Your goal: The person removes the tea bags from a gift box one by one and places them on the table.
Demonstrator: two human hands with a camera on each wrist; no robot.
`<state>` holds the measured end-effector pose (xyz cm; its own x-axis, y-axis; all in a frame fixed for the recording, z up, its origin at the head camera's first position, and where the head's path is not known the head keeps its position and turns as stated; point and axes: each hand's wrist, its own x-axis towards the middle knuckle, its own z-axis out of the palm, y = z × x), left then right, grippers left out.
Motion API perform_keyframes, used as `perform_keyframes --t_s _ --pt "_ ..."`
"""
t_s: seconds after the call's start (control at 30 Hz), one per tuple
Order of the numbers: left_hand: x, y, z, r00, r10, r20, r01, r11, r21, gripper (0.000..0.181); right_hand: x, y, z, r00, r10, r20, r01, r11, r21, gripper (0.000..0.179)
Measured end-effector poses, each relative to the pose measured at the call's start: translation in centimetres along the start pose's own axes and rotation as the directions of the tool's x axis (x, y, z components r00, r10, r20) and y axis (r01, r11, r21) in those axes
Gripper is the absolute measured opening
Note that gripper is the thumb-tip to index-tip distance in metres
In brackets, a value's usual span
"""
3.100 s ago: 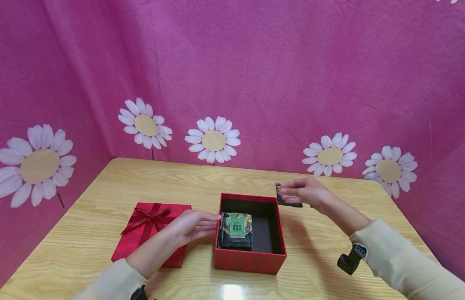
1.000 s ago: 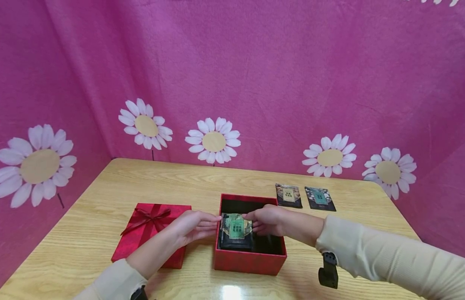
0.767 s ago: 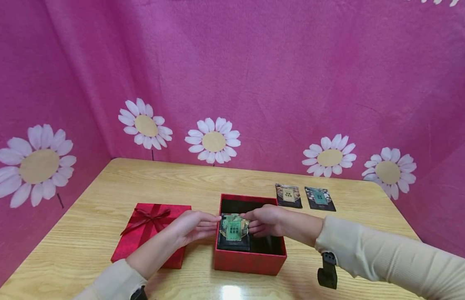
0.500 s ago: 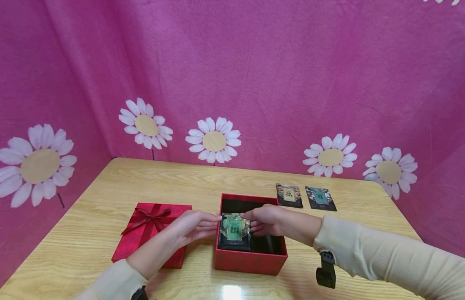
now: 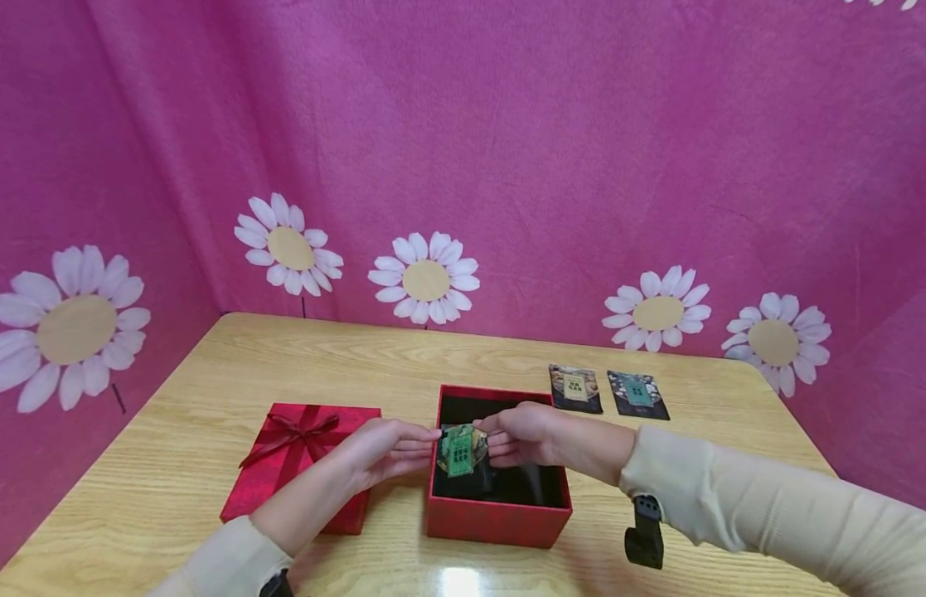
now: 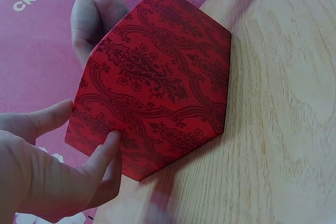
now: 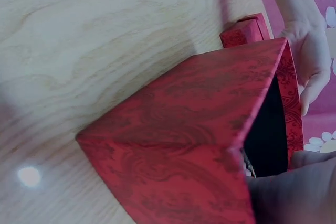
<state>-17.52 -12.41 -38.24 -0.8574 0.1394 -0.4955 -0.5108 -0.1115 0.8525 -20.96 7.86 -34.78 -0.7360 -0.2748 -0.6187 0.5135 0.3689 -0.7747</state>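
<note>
Tilting upright, green packet (image 5: 460, 452) lengthwise vertical

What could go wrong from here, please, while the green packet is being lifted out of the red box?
The right hand pinches the green packet only by its edge, tilted above the red box; it could slip and drop back in. The left hand merely rests straight fingers against the box's side, so a snag might shift the box toward the lid.
</note>
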Motion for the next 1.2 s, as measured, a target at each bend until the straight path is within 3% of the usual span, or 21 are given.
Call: perform_keyframes --t_s 0.23,0.63,1.2 --pt "0.0 -0.1 0.0 1.000 0.007 0.002 -0.007 1.000 0.003 0.035 0.8 -0.8 1.1 0.999 -0.014 -0.038 0.011 0.998 -0.058 0.028" --pt "-0.1 -0.1 0.1 1.000 0.018 0.007 -0.018 1.000 0.001 0.035 2.2 -0.4 2.5 0.992 -0.033 -0.122 0.013 0.987 -0.159 0.025" --pt "0.0 0.0 0.1 1.000 0.000 -0.016 0.000 1.000 0.008 0.032 0.3 -0.7 1.8 0.983 -0.086 -0.161 0.050 0.975 -0.215 0.020"
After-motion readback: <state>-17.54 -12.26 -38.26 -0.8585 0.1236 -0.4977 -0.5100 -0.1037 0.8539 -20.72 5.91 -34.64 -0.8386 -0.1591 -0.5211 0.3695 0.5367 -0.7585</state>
